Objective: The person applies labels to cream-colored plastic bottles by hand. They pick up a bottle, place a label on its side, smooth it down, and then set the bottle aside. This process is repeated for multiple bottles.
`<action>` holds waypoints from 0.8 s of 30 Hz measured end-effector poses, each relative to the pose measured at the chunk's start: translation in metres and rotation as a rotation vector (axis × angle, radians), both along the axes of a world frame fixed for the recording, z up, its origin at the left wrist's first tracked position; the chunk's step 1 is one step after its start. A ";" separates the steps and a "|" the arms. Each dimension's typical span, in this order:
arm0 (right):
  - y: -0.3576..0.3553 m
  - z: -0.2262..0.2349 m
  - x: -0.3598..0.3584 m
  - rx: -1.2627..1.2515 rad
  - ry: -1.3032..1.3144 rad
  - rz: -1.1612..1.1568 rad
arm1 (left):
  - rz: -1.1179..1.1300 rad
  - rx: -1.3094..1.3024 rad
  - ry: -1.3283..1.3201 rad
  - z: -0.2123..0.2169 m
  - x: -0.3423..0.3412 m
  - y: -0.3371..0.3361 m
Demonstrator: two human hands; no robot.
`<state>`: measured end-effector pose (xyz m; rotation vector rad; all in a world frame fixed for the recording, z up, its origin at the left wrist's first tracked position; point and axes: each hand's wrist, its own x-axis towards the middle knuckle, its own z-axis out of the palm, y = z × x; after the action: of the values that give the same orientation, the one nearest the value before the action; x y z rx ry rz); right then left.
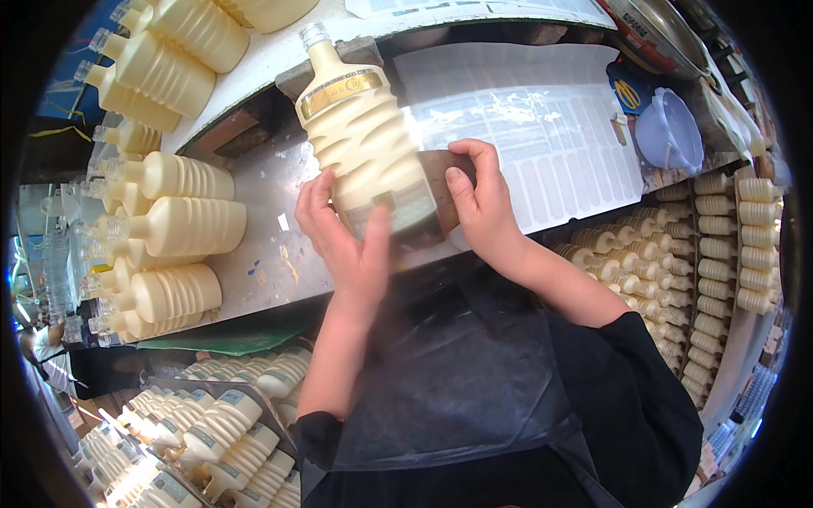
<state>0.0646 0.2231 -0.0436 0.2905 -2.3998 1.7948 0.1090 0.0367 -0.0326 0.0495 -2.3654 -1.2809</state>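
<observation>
A ribbed cream bottle (360, 140) lies with its clear neck pointing away from me and a gold label (343, 91) on its shoulder. Near its base sits a clear, greenish band (411, 212), perhaps a label. My left hand (343, 241) is closed around the bottle's lower left side, its thumb smeared by motion over the band. Against the bottle's right side stands a flat brown piece (439, 182), possibly wood. My right hand (487, 199) curls its fingers and thumb over that piece's right edge. Part of the piece is hidden by the bottle.
Several cream bottles (190, 229) lie along the bench's left edge. A translucent label sheet (542, 135) covers the right side. Beyond it hangs a lilac bucket (669, 131). Stacked bottles (639, 262) fill shelves at right, and labelled bottles (224, 423) fill a crate at lower left.
</observation>
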 end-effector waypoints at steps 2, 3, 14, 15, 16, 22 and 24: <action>0.005 -0.004 -0.009 -0.101 -0.065 0.008 | -0.003 0.155 0.020 -0.008 0.001 -0.002; 0.012 -0.001 -0.014 -0.199 -0.164 0.052 | -0.011 0.295 0.030 -0.017 0.003 -0.004; -0.005 0.044 -0.013 0.138 -0.320 0.247 | 0.068 0.512 -0.032 -0.041 0.001 -0.005; -0.007 0.045 -0.014 0.155 -0.340 0.259 | 0.088 0.473 -0.051 -0.040 0.001 -0.003; -0.007 0.045 -0.015 0.174 -0.360 0.264 | 0.102 0.436 -0.070 -0.041 0.001 -0.002; -0.008 0.026 -0.016 -0.036 -0.351 0.259 | -0.082 0.839 -0.034 -0.032 0.002 -0.005; -0.005 0.021 -0.018 -0.037 -0.343 0.258 | -0.105 0.807 -0.023 -0.032 0.004 -0.006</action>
<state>0.0465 0.2184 -0.0222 0.3244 -2.6551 2.1542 0.1131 0.0303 -0.0650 0.1873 -1.7329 -2.2046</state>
